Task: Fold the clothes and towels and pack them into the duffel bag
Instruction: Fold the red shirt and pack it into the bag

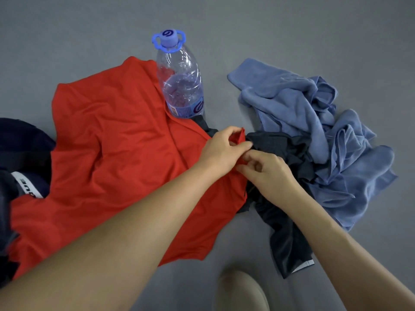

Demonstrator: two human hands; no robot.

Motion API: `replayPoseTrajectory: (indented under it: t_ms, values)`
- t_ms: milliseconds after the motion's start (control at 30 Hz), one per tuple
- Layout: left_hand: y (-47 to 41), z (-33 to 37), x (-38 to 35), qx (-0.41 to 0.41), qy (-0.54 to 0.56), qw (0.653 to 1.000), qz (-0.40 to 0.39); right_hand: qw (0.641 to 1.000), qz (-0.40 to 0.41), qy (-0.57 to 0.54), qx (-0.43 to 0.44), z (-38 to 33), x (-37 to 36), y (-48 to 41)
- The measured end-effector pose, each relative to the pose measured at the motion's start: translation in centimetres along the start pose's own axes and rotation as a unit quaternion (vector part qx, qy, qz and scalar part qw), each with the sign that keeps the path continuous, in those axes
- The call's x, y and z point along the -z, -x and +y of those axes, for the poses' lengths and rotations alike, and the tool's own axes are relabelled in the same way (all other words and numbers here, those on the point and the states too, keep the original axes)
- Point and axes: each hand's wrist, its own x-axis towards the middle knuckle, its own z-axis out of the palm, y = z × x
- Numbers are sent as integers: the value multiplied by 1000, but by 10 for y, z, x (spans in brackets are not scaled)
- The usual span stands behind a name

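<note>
Red shirt (116, 153) lies spread on the grey floor (292, 30), wrinkled, its right edge bunched. Our left hand (221, 151) pinches that bunched red edge between thumb and fingers; our right hand (269, 173) is closed on the same edge just below — the two hands touching. Dark grey garment (285, 225) sits partly under the shirt's right side. Blue towels (314, 131) lie crumpled beyond it, to the right. Clear plastic bottle (179, 81) stands upright at the shirt's far edge. Navy duffel bag (20, 153) at left, partly under the shirt.
</note>
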Motion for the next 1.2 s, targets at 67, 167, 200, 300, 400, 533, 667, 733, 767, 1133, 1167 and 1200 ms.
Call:
replayPoseTrajectory:
  t_ms: [67,167,200,300,400,533,667,733,767,1133,1167,1200]
  values:
    - [-1,-5,1,18,52,998,12,992,57,99,47,2,-2,6]
    - [5,-7,4,68,185,980,17,976,82,168,114,2,-6,19]
    - [9,-6,6,84,229,969,25,979,67,160,110,0,-7,24]
    - [20,-15,11,127,326,934,68,990,9,119,78,-13,-20,43]
    - [35,-37,21,133,367,910,141,989,8,98,107,-28,-43,64]
    - [60,-81,40,158,365,881,257,980,-59,93,167,-46,-88,80]
    - [81,-129,53,199,327,866,322,959,-129,131,218,-55,-129,77]
    - [87,-146,56,190,266,886,329,946,-178,161,218,-54,-143,72]
    - [88,-152,58,182,234,898,325,942,-185,168,222,-54,-148,69]
    - [151,-215,33,-47,-381,914,132,876,-118,411,224,-4,-159,14]
    - [158,-223,33,-32,-402,909,102,868,-123,427,221,0,-159,13]
    - [164,-229,36,-25,-403,911,85,862,-124,440,217,1,-159,13]
